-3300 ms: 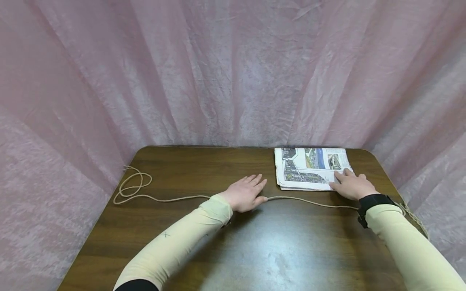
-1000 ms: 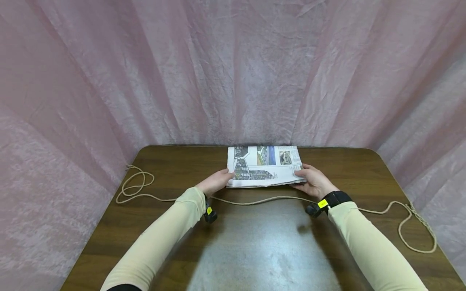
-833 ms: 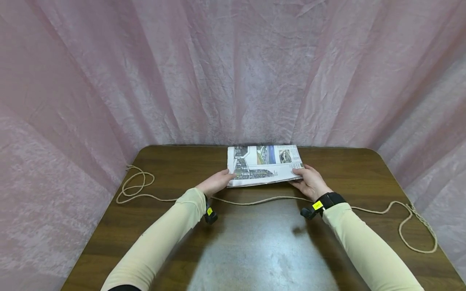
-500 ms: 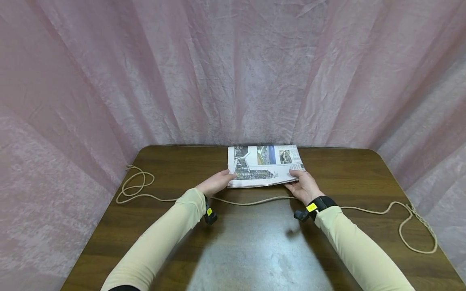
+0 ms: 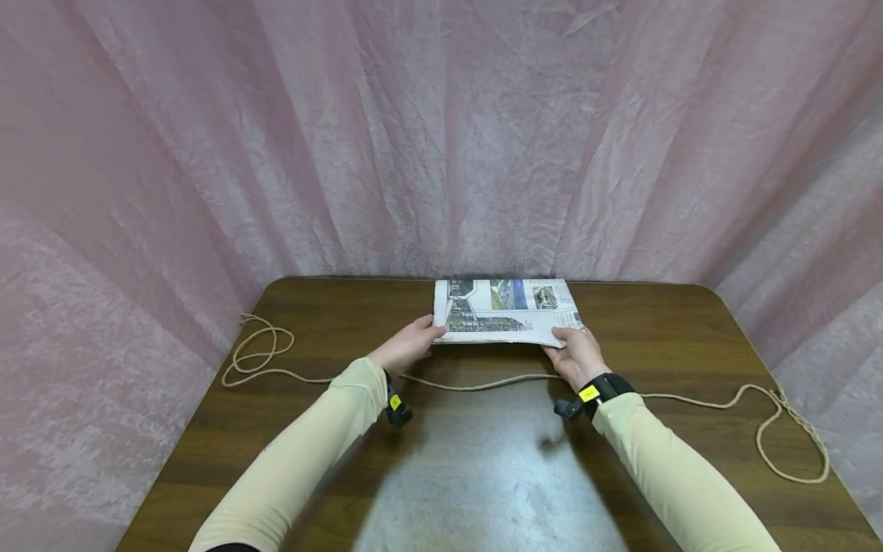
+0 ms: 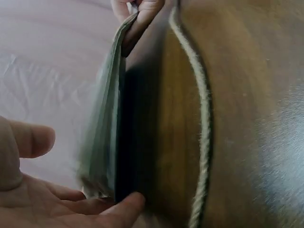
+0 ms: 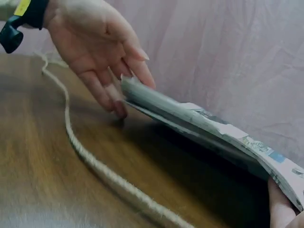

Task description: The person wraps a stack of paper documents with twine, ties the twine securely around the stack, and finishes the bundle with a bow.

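Observation:
A folded newspaper [image 5: 507, 316] is held at the middle of the table's far side, its near edge raised over the wood. My right hand [image 5: 578, 359] pinches its near right corner, thumb on top and fingers underneath. At the left end, my left hand [image 5: 405, 349] has its fingers under the edge; in the left wrist view the thumb stands apart from the newspaper [image 6: 107, 118]. The right wrist view also shows that hand's spread fingers at the paper's far end. A thin beige rope [image 5: 483, 386] runs across the table below the newspaper, partly hidden by both arms.
The brown wooden table [image 5: 476, 475] has a rounded far edge. Rope loops lie at its left side, and a larger loop with a knotted part reaches the right edge. Pink curtains [image 5: 441, 138] hang behind and at both sides.
The newspaper has come from the back right to the middle, now held up; my left hand has left the rope for it. Lately its near edge has risen, and my right hand has shifted left.

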`<state>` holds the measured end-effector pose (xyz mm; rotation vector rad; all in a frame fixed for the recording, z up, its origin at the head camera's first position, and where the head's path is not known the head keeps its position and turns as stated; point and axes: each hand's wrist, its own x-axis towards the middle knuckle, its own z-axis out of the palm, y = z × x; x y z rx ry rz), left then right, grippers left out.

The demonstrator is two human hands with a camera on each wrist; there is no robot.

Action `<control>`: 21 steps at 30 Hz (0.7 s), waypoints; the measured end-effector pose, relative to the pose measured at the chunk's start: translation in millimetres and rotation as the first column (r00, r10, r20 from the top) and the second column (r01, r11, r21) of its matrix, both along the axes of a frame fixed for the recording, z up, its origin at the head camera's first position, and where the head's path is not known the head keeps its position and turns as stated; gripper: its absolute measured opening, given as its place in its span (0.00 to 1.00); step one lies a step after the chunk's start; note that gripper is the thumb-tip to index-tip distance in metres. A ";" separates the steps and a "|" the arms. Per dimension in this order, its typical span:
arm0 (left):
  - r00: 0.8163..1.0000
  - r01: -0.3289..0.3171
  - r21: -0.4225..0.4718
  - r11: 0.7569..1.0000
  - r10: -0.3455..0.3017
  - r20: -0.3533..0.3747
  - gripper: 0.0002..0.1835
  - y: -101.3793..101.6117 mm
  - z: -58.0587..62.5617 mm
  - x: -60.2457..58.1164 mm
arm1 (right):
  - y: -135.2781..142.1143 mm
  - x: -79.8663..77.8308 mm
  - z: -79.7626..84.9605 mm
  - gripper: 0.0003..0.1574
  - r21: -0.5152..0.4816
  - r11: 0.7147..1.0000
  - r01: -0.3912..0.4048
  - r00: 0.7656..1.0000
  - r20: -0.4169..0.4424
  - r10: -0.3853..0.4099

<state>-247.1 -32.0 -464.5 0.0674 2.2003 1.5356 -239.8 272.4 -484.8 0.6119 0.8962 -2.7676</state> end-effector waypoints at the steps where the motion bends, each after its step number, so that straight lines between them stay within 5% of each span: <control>1: 1.000 -0.013 0.034 0.999 0.013 0.005 0.40 -0.1 2.0 -0.2 | 1.4 0.5 2.6 0.41 -0.026 1.000 0.002 1.000 0.000 -0.002; 6: 0.997 -0.057 0.149 0.987 0.049 0.055 0.44 -11.0 13.6 -1.8 | 10.2 4.9 21.2 0.40 -0.148 0.989 0.007 1.000 -0.006 -0.008; 9: 0.998 -0.055 0.117 0.992 0.052 0.029 0.45 -20.5 21.1 -3.2 | 17.0 10.1 34.6 0.36 -0.188 0.982 -0.022 0.999 -0.031 0.016; 14: 1.000 0.001 0.046 0.999 0.000 -0.030 0.44 -26.7 29.1 -2.4 | 28.5 19.8 53.7 0.25 -0.107 0.982 -0.158 0.981 -0.132 0.144; 18: 0.988 0.103 0.173 0.980 -0.121 0.097 0.42 -21.5 27.0 6.3 | 36.3 24.8 63.0 0.23 0.018 0.940 -0.340 0.909 -0.250 0.334; 21: 0.942 0.170 0.297 0.939 -0.244 0.232 0.39 -15.0 21.1 17.8 | 40.4 25.7 66.4 0.22 0.111 0.885 -0.451 0.833 -0.304 0.463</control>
